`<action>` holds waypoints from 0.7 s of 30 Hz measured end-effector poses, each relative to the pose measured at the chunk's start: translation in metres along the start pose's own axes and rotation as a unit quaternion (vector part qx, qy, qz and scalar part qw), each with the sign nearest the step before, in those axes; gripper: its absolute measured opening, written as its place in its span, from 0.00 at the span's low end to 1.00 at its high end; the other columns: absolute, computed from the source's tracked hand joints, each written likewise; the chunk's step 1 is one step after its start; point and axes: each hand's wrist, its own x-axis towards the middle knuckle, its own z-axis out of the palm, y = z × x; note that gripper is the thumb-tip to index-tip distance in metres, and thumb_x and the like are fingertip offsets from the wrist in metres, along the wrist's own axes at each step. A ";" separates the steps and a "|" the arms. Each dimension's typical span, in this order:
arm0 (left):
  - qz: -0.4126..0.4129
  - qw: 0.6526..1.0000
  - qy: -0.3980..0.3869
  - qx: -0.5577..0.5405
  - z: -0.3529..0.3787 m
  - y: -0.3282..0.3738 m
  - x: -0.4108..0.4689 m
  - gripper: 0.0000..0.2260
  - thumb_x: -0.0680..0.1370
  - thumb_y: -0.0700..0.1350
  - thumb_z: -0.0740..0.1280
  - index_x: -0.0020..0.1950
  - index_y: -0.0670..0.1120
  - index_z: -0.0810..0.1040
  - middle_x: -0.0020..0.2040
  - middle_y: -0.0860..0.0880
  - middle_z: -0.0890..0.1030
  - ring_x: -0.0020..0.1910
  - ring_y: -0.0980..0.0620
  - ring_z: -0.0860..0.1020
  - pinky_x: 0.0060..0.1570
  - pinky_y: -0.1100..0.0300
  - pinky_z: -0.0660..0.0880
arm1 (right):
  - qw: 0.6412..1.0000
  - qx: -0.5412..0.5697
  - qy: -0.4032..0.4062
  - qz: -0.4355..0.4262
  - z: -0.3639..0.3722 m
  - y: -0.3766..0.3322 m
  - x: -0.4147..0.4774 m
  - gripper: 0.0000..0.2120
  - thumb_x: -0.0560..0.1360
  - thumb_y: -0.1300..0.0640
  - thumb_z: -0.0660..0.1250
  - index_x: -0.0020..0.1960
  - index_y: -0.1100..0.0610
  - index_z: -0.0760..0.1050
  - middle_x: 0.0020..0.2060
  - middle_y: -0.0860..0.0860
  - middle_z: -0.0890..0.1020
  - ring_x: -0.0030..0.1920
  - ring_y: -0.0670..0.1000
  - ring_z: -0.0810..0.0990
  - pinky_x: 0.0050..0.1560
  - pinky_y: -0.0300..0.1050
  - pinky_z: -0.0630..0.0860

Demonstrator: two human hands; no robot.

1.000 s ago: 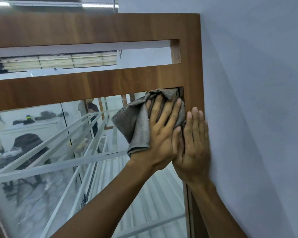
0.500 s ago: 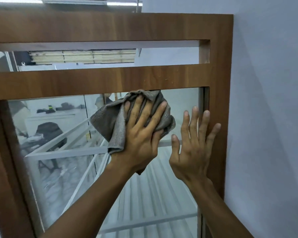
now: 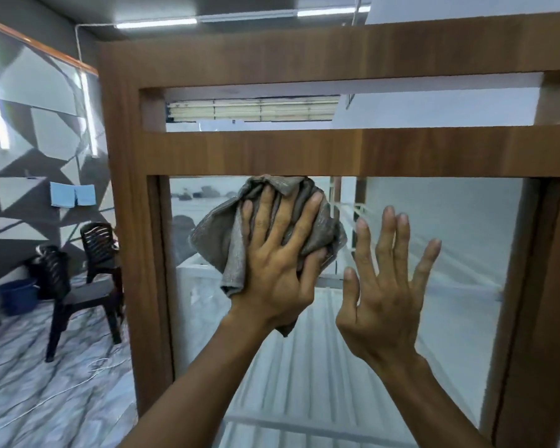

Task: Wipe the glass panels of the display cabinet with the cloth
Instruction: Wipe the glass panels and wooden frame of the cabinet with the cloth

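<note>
**A:** Cloth (image 3: 214,234) first: where was it?

**B:** It was grey and bunched, against the glass panel (image 3: 450,253) at its top edge, left of the middle. Its upper folds touched the wooden crossbar (image 3: 401,153) of the display cabinet (image 3: 126,221).

**A:** What kept it there?

**B:** The left hand (image 3: 278,263) lay flat over it, fingers (image 3: 265,215) spread and straight, pressing it to the pane. The thumb lay along the cloth's lower right side, and a tail of fabric hung out below the palm.

**A:** And the right hand (image 3: 382,299)?

**B:** It was just beside the left hand, on the right, with its palm toward the same pane. Its fingers were fanned apart and it held nothing. Whether it touched the glass, I could not tell.

**A:** Anything off to the side?

**B:** Beyond the cabinet's left edge, two black plastic chairs (image 3: 62,286) stood on a marbled floor (image 3: 29,383), with a blue bucket (image 3: 17,295) near them.
</note>
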 end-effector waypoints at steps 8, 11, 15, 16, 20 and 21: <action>-0.061 0.994 0.004 0.088 -0.037 -0.068 -0.020 0.29 0.83 0.57 0.58 0.83 0.48 0.60 0.83 0.42 0.61 0.84 0.38 0.54 0.81 0.36 0.49 | 1.000 0.008 0.011 0.011 0.006 -0.007 -0.003 0.32 0.80 0.52 0.58 0.82 0.60 0.59 0.82 0.62 0.57 0.83 0.63 0.53 0.79 0.72 0.42; -0.071 0.994 0.014 0.086 -0.039 -0.072 -0.023 0.30 0.83 0.58 0.59 0.83 0.49 0.59 0.83 0.44 0.57 0.84 0.38 0.53 0.81 0.36 0.49 | 1.000 -0.003 0.010 0.010 0.007 -0.008 -0.003 0.32 0.80 0.51 0.57 0.81 0.61 0.59 0.81 0.63 0.58 0.82 0.64 0.54 0.79 0.72 0.44; -0.079 0.993 0.015 0.083 -0.040 -0.075 -0.026 0.31 0.83 0.59 0.58 0.83 0.49 0.57 0.84 0.42 0.56 0.84 0.38 0.51 0.81 0.38 0.47 | 1.000 -0.016 0.014 0.010 0.007 -0.009 -0.002 0.33 0.79 0.54 0.59 0.81 0.61 0.59 0.81 0.64 0.58 0.82 0.64 0.54 0.79 0.71 0.44; -0.075 0.994 0.015 0.083 -0.040 -0.077 -0.026 0.32 0.83 0.59 0.58 0.84 0.49 0.57 0.84 0.42 0.56 0.84 0.38 0.51 0.81 0.38 0.47 | 1.000 -0.016 0.018 0.009 0.008 -0.009 -0.001 0.33 0.79 0.53 0.59 0.82 0.61 0.59 0.81 0.64 0.58 0.82 0.64 0.54 0.80 0.70 0.43; -0.067 0.994 0.018 0.083 -0.037 -0.078 -0.029 0.32 0.83 0.58 0.58 0.84 0.48 0.57 0.84 0.41 0.56 0.84 0.38 0.50 0.81 0.37 0.47 | 1.000 -0.016 0.026 0.000 0.007 -0.008 -0.001 0.32 0.80 0.51 0.55 0.82 0.60 0.58 0.82 0.62 0.57 0.83 0.62 0.52 0.80 0.67 0.42; -0.063 0.994 0.021 0.085 -0.036 -0.078 -0.031 0.32 0.83 0.58 0.58 0.84 0.48 0.57 0.84 0.41 0.56 0.84 0.38 0.50 0.81 0.38 0.47 | 0.999 -0.016 0.028 -0.001 0.007 -0.008 -0.002 0.32 0.81 0.50 0.55 0.82 0.60 0.57 0.82 0.62 0.56 0.83 0.61 0.51 0.81 0.67 0.41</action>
